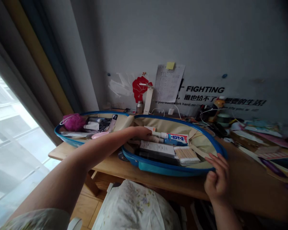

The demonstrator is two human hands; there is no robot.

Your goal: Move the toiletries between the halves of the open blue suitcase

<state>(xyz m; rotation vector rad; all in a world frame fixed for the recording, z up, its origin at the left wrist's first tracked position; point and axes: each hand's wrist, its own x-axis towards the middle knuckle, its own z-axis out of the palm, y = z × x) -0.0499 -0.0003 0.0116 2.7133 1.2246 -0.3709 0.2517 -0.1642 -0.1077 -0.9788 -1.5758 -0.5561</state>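
A blue suitcase lies opened flat on the wooden desk, both halves facing up. My left hand reaches into the left end of its right half, over the packed items; its fingertips are largely hidden. Close by lie a toothpaste tube, a blue tube, a white box with print and a pack of cotton swabs. At the right rim of the case, my right hand rests its outstretched fingers over the edge, thumb apart, holding nothing.
The suitcase's left half holds a pink bath puff, several tubes and a pouch. Papers and pens clutter the desk on the right. A white lamp-like stand and a small bottle stand behind, against the wall.
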